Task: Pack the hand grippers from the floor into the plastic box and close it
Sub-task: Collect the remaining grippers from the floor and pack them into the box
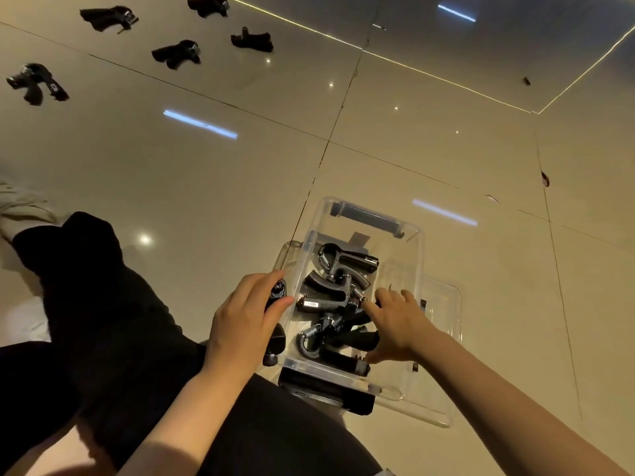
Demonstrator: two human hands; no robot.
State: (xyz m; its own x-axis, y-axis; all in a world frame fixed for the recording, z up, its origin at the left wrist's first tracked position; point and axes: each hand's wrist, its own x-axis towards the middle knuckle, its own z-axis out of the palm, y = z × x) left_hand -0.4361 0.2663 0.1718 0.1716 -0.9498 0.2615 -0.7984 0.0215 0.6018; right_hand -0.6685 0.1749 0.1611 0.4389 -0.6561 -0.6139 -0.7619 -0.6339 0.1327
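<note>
Black trouser legs [103,338] fill the near left of the view, stretched out over the glossy beige tiled floor [240,166]. Just past them the left hand [245,321] curls its fingers around a black hand gripper [276,297], holding it against the outside of the near-left wall of the plastic box [417,255]. The right hand [395,324] reaches down inside the box with fingers spread and loosely bent, resting on the hand grippers there; whether it grasps one of them I cannot tell. The box is clear, open at the top, and sits on the floor just in front of the person. Its clear lid [443,304] appears to lie under it, sticking out on the right. Inside lie several packed grippers [343,269], black with metal springs, piled across each other. A dark latch [364,216] shows at the box's far end and another dark latch piece [326,393] at the near end. Well apart, at the far upper left, 5 loose grippers [177,53] lie scattered on the tiles.
</note>
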